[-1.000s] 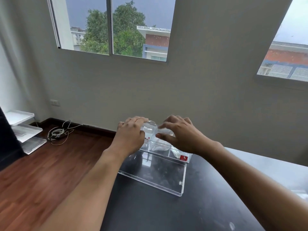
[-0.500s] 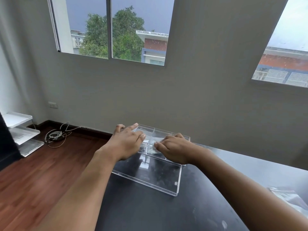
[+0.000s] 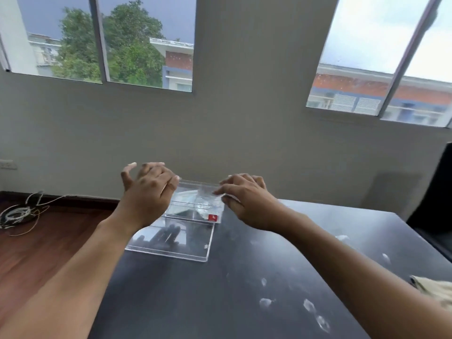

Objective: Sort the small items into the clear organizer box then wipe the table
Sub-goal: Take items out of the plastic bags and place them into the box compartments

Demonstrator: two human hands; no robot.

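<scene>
A: What carries everything?
B: A dark worktop (image 3: 244, 289), with pale smudges scattered over its near right part. Wooden floor (image 3: 44, 245) shows past its left edge, and a tangle of cable (image 3: 19, 214) lies there by the wall.

A: And the task's thing?
B: The clear organizer box (image 3: 195, 201) stands at the far left corner of the worktop. Its clear lid (image 3: 171, 241) lies open and flat toward the near side, still joined to the box. Crumpled clear packets fill the box, one carrying a small red label (image 3: 213, 217).

A: The hands?
B: The left hand (image 3: 146, 194) hovers above the box's left end, fingers spread apart and holding nothing. The right hand (image 3: 247, 199) is at the box's right end, thumb and fingers pinched together on a clear plastic packet (image 3: 208, 194) at the rim.

A: Anything smaller?
B: A beige cloth (image 3: 435, 289) pokes in at the right edge.
</scene>
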